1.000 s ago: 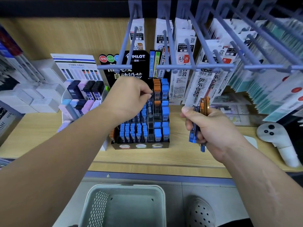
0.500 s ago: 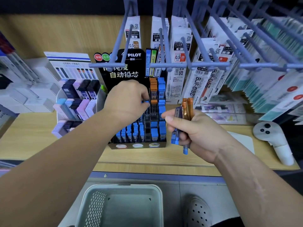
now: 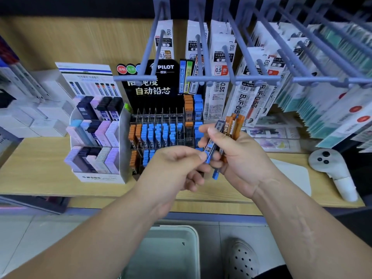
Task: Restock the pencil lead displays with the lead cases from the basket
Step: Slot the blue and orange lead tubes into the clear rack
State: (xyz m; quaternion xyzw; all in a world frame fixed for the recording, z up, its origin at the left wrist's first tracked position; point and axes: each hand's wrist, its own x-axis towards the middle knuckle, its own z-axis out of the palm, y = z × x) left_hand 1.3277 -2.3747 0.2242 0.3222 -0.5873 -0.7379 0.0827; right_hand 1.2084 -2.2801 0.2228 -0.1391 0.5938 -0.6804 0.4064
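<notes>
I have the left hand (image 3: 177,168) pinching one blue case (image 3: 208,153) marked HB between thumb and forefinger, drawing it from the bunch (image 3: 231,125) of orange and blue cases that the right hand (image 3: 243,160) grips in a closed fist. Both hands meet just in front of the rack (image 3: 153,87), at its right end, above the near edge of the tabletop (image 3: 36,162).

I judge the job well along but not finished. The rack's middle tier shows rows of blue cases, with orange ones at its left end and an orange and a blue stack at the far right. One slot near the right looks mostly bare, and the clear dividers along the far tier seem to hold nothing. The near tier is largely hidden by the left hand.

The basket (image 3: 193,234) stands on the floor below, near me; the part I can see between the arms shows no cases, so the bunch in the right hand may be the last stock to place. The Mono stand (image 3: 96,178) to the left looks full.
</notes>
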